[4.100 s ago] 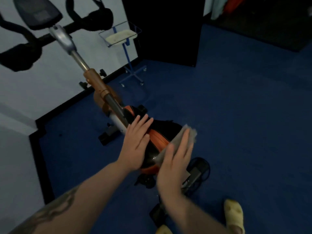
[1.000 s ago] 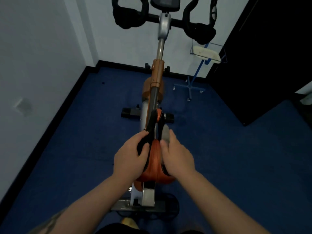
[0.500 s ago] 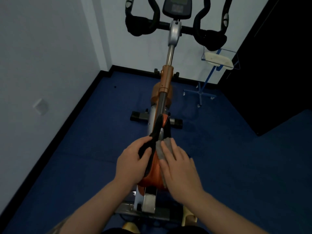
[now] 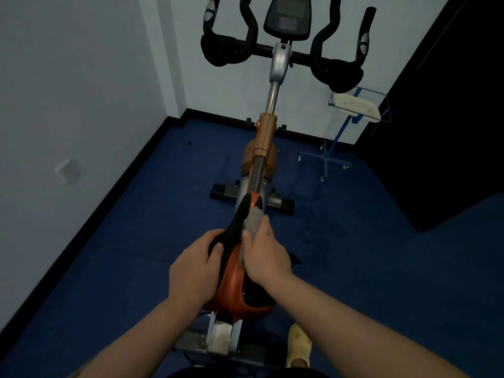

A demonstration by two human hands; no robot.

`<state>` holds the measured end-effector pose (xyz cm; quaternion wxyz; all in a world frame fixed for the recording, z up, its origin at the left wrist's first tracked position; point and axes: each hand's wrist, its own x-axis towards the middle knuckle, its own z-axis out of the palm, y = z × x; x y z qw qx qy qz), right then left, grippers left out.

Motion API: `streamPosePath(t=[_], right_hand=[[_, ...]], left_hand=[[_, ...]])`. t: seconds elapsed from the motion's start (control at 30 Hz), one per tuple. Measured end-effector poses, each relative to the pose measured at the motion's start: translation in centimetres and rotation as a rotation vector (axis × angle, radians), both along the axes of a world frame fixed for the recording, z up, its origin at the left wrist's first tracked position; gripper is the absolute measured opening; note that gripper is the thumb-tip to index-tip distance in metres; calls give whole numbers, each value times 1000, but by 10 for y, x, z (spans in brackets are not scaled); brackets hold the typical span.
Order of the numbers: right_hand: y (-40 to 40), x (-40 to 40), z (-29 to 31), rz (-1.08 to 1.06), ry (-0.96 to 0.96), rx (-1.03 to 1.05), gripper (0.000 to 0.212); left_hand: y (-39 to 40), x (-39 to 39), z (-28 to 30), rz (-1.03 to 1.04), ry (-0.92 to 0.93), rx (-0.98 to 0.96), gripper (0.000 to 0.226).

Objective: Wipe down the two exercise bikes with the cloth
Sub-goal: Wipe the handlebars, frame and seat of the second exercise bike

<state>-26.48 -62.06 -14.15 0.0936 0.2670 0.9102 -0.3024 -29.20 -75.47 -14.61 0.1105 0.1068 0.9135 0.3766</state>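
One exercise bike [image 4: 268,137], one cloth [image 4: 253,223], two hands [image 4: 195,271], one wire stand [image 4: 357,110]

Open carpet [image 4: 381,268] flanking bike [image 4: 266,137]
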Motion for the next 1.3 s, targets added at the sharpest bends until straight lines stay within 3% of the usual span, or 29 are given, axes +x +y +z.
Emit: streamPosePath(t=[0.23, 0.43, 0.6, 0.77, 0.97, 1.07, 1.17, 1.23, 1.3], right_hand=[[-5, 47, 14, 249, -15, 125, 69], [3, -7, 0, -22, -26, 9, 64], [-2, 30, 8, 179, 14, 72, 70], [5, -2, 1, -3, -20, -8, 62], [-5, 62, 17, 226, 26, 76, 68], [-2, 37, 11, 170, -5, 93, 68], [13, -22, -4, -84, 10, -137, 63], [27, -58, -13, -257, 120, -333, 59], [37, -81, -20, -185, 250, -303, 55]], left_hand=[[0, 1, 1, 5, 0, 15, 31], [-2, 2, 2, 7, -12, 10, 31], [0, 2, 1, 23, -15, 18, 32], [-1, 2, 3, 17, -13, 15, 31], [0, 1, -1, 29, 13, 46, 30], [0, 1, -3, 61, 15, 71, 29], [-1, 3, -7, 127, 36, 125, 26], [-1, 6, -9, 198, 50, 167, 24], [-1, 9, -9, 265, 76, 195, 22]])
